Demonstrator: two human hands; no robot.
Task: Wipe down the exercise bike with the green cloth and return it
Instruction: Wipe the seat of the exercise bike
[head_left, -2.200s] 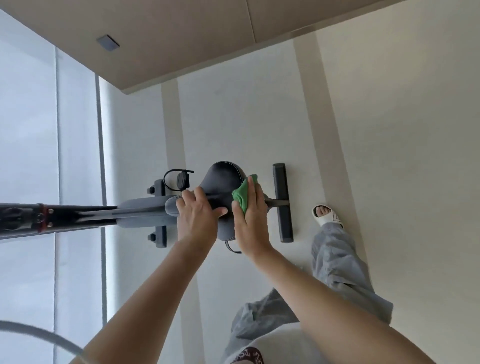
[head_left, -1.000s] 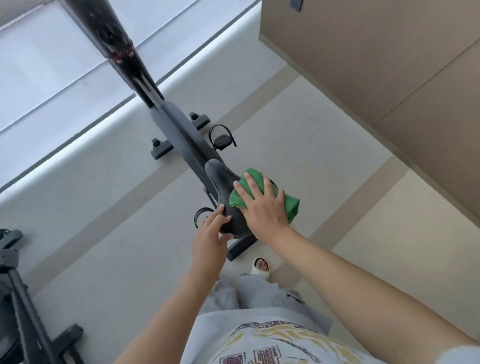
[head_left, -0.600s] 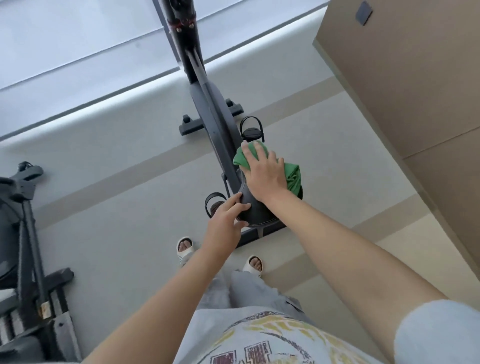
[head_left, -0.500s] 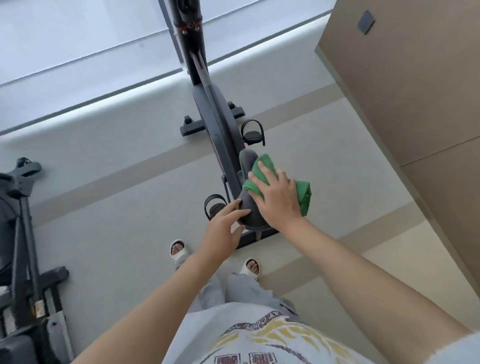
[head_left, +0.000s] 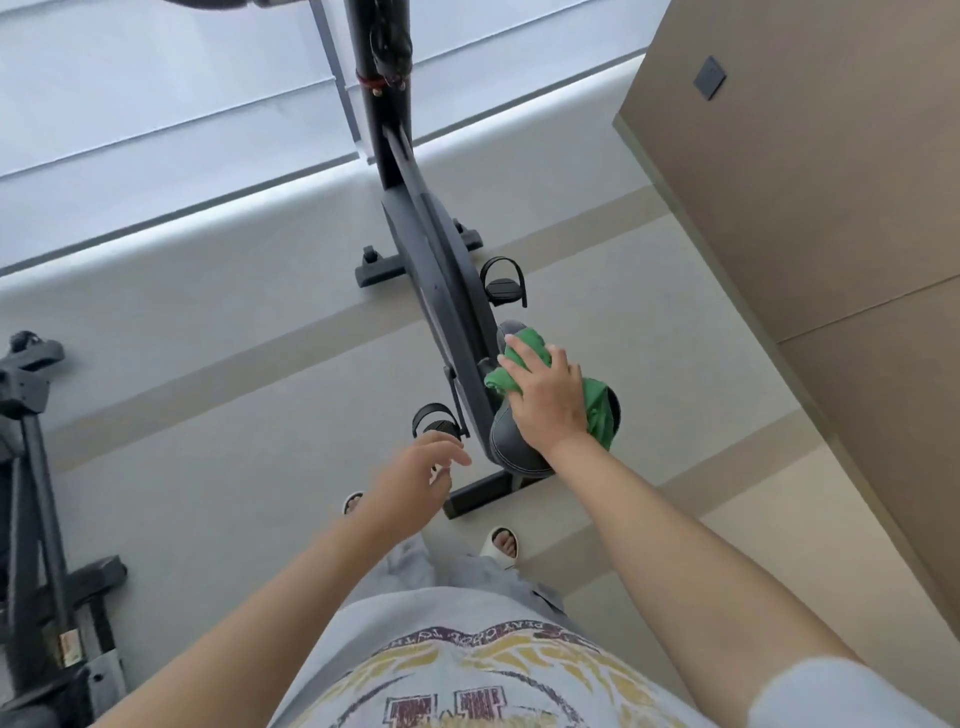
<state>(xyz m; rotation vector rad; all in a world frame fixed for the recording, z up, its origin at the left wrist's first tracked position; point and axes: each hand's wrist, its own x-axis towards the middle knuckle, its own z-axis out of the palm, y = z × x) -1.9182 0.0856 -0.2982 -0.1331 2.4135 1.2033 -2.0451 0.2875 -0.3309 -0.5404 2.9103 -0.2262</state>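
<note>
Floor (head_left: 218, 395): pale grey, smooth, matte, crossed by wide beige bands that run diagonally under the exercise bike (head_left: 441, 291). Beyond the bike's front, a bright white window wall (head_left: 156, 104) with horizontal lines; to the bike's right, a tan panelled wall (head_left: 805, 208), flat, with one thin seam and a small dark square switch plate (head_left: 709, 78). Bike frame dark grey to black, slim, with a black upright post bearing a red band; its top and the handlebars are cut off by the upper frame edge. Two black strapped pedals, one on each side of the frame; front and rear floor stabiliser bars are flat black rectangles. Saddle (head_left: 511, 441) black, rounded, slight sheen, stitched edge; most of its top is covered. Green cloth (head_left: 597, 410): soft, bunched, lying on the saddle, draped over the saddle's right side. Right hand (head_left: 548, 397) lies flat on the cloth, fingers spread and nearly straight, pressing it onto the saddle. Left hand (head_left: 415, 475) hangs in the air just left of the saddle's rear, fingers loosely curved, grasping nothing, clear of the bike; slightly blurred. Well to the left of the bike, a second black machine (head_left: 36, 519), tubular frame, cut off at the frame edge, type not readable. Behind the bike's rear bar: white slippers (head_left: 501, 543), grey trousers, light printed shirt; print too distorted to read.
</note>
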